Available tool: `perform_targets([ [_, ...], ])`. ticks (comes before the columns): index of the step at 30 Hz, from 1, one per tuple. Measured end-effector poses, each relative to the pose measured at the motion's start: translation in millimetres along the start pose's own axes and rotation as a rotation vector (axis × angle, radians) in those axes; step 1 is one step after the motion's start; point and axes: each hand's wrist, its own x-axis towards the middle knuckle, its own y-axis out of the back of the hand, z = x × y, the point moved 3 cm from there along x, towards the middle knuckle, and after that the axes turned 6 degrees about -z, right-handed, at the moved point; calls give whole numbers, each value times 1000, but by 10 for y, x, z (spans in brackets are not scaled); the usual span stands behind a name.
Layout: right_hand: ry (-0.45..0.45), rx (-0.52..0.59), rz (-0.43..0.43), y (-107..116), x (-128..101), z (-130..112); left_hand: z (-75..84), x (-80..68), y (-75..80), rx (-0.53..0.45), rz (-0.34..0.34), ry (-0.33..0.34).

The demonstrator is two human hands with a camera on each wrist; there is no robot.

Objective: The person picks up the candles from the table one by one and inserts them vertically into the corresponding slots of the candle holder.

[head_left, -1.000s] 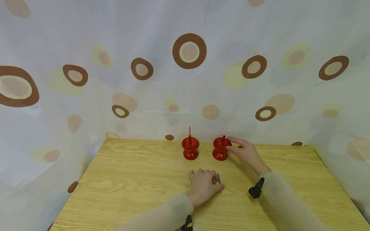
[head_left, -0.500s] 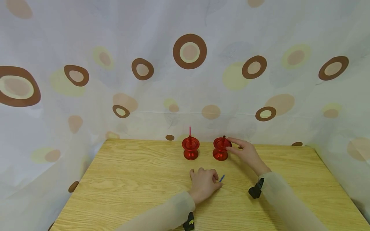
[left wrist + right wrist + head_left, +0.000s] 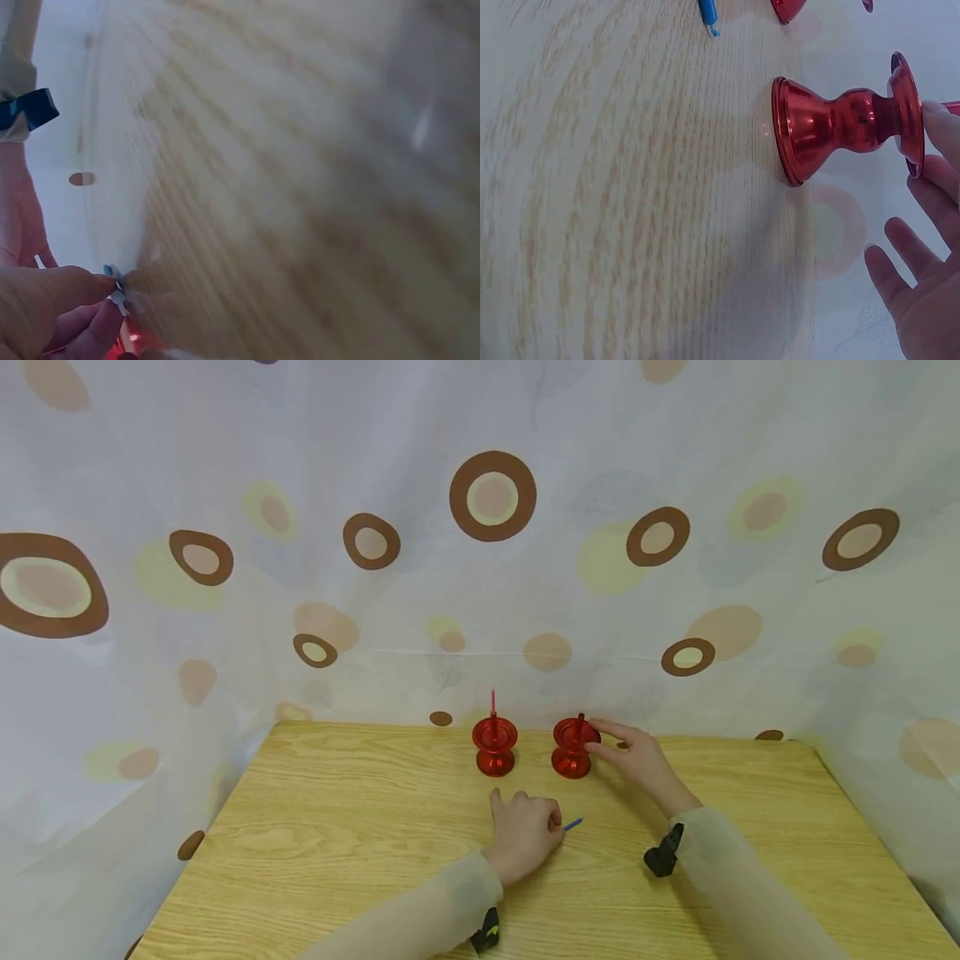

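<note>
Blue candle [image 3: 573, 824] in left hand [image 3: 525, 837], right hand [image 3: 643, 764] on red candlestick [image 3: 859, 120]

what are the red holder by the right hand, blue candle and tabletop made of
Red holder: glossy metal or metallised plastic, judging by sharp highlights. Blue candle: probably smooth wax, given the curled wick. Tabletop: wood or laminate, low sheen, showing grain.

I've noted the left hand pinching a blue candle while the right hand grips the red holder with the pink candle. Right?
Wrong holder: in the head view, the right hand grips the other red holder, without the pink candle. The left hand does pinch the blue candle.
</note>
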Motion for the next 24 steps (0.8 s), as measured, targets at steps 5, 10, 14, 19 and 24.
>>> perform_targets([
  [5, 2, -1, 3, -4, -10, 7, 3, 19, 61, 76, -13, -22],
  [10, 0, 5, 1, -8, -11, 2, -35, 40, 83, 101, -49, -44],
  [14, 3, 12, -8, -4, -11, -7, -100, 59, 70, 26, -75, -46],
  [19, 2, 18, -18, -1, -14, -1, -152, 61, 97, -70, -63, -70],
  [24, 3, 20, -24, 0, -17, 0, -184, 60, 148, -144, -42, -84],
])
